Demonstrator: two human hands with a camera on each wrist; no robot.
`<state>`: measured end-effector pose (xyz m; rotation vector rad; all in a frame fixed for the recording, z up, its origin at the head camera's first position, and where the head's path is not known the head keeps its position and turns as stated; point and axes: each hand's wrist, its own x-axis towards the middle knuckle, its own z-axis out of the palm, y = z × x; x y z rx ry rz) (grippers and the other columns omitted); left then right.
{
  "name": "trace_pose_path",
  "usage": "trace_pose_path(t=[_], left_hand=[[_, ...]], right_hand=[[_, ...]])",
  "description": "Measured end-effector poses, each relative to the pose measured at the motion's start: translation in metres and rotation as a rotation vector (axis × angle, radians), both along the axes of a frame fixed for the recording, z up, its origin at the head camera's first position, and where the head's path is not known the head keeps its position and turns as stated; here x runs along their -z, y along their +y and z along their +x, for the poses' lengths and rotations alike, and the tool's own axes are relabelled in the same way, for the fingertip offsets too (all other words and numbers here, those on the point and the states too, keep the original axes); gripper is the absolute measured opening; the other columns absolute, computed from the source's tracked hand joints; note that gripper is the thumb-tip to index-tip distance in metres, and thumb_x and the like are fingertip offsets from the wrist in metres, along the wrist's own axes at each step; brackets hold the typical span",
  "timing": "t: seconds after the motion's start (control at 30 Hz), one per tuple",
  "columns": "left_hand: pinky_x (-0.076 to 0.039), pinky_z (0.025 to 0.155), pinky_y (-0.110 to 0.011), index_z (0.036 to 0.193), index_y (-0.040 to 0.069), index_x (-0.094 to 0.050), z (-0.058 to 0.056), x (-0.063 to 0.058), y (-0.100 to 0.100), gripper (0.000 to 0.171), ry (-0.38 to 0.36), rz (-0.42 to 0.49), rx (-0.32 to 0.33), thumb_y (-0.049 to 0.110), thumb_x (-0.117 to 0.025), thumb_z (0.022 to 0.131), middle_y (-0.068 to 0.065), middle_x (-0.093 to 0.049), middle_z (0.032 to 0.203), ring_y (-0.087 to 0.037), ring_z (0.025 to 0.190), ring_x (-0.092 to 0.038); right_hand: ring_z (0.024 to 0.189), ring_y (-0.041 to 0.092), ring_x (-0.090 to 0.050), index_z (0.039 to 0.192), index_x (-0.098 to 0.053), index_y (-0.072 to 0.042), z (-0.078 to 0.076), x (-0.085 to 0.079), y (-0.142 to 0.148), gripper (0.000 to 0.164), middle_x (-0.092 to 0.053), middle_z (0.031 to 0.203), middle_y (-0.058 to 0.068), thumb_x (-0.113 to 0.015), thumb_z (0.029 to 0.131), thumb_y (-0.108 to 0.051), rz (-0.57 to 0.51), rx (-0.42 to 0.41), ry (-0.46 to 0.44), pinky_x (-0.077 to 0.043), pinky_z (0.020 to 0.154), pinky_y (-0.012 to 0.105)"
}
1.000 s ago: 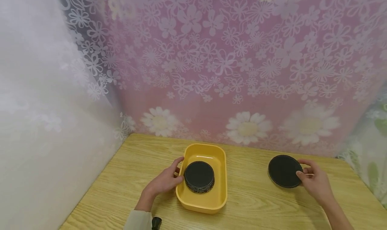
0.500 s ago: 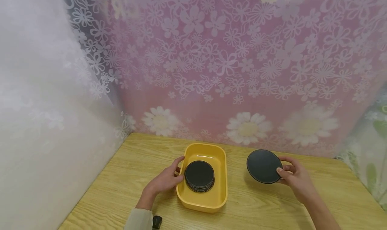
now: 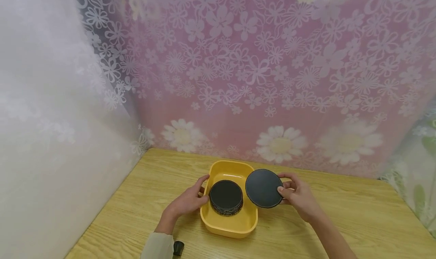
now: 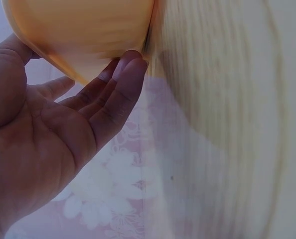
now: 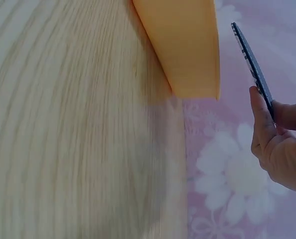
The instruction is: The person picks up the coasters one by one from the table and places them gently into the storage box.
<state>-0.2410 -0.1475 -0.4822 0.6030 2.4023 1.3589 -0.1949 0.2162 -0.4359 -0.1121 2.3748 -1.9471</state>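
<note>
A yellow plastic bin (image 3: pixel 231 230) stands on the table with a stack of round black coasters (image 3: pixel 226 195) inside it. My left hand (image 3: pixel 186 202) grips the bin's left side, thumb at the rim and fingers against the outer wall, as the left wrist view shows from below (image 4: pixel 83 114). Between thumb and fingers my right hand (image 3: pixel 299 194) pinches another black coaster (image 3: pixel 263 188) with a stitched edge, raised above the table. It overlaps the bin's right rim in the head view. The right wrist view shows this coaster (image 5: pixel 255 67) edge-on and tilted, with a patterned underside.
The wooden table (image 3: pixel 163 168) extends to both sides of the bin. A small black object (image 3: pixel 178 248) lies by the left sleeve at the front. Flowered curtains (image 3: pixel 218 81) hang behind the table and at its sides.
My right hand has carried its coaster leftward from the right part of the table to the bin's right rim. My left hand has kept its place at the bin.
</note>
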Motion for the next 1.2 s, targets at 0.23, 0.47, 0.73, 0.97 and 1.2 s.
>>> trace_pose_path(t=[0.23,0.47,0.73,0.97,1.2], left_hand=[[-0.052,0.077,-0.038,0.159,0.015,-0.018,0.000,0.000,0.000,0.073,-0.007,0.002,-0.002,0.017,-0.054,0.096,-0.018,-0.054,0.123,-0.022,0.095,-0.062],[-0.053,0.075,-0.037,0.159,0.013,-0.018,0.001,-0.004,-0.002,0.072,-0.002,0.009,0.016,0.017,-0.054,0.097,-0.020,-0.055,0.124,-0.024,0.097,-0.064],[-0.052,0.076,-0.035,0.159,0.015,-0.019,0.000,-0.003,0.002,0.072,-0.004,-0.004,0.011,0.017,-0.055,0.097,-0.016,-0.057,0.120,-0.023,0.095,-0.063],[-0.052,0.079,-0.039,0.159,0.015,-0.019,-0.001,-0.002,0.002,0.073,-0.020,-0.008,0.002,0.016,-0.056,0.096,-0.015,-0.056,0.120,-0.022,0.097,-0.062],[-0.052,0.078,-0.037,0.159,0.015,-0.020,-0.003,-0.003,0.000,0.074,-0.001,-0.023,-0.003,0.016,-0.057,0.095,-0.014,-0.057,0.118,-0.021,0.094,-0.062]], right_hand=[[0.074,0.021,-0.064,0.140,-0.043,0.004,-0.015,-0.001,-0.041,0.046,-0.051,0.094,0.015,-0.058,0.096,0.001,0.012,-0.046,-0.001,-0.059,0.067,0.039],[0.063,0.021,-0.055,0.132,-0.051,0.002,-0.029,-0.001,-0.078,0.037,-0.044,0.087,0.011,-0.058,0.095,0.004,0.065,-0.022,-0.038,-0.057,0.060,0.038],[0.059,0.019,-0.055,0.130,-0.051,0.005,-0.046,0.002,-0.098,0.035,-0.048,0.077,0.009,-0.057,0.096,0.005,0.097,-0.075,-0.072,-0.057,0.059,0.041],[0.057,0.021,-0.059,0.128,-0.052,0.008,-0.056,0.010,-0.102,0.034,-0.051,0.076,0.012,-0.058,0.094,0.007,0.145,-0.122,-0.105,-0.058,0.060,0.043],[0.053,0.021,-0.056,0.122,-0.056,0.005,-0.058,0.013,-0.111,0.030,-0.051,0.074,0.013,-0.060,0.092,0.008,0.232,-0.073,-0.105,-0.057,0.057,0.042]])
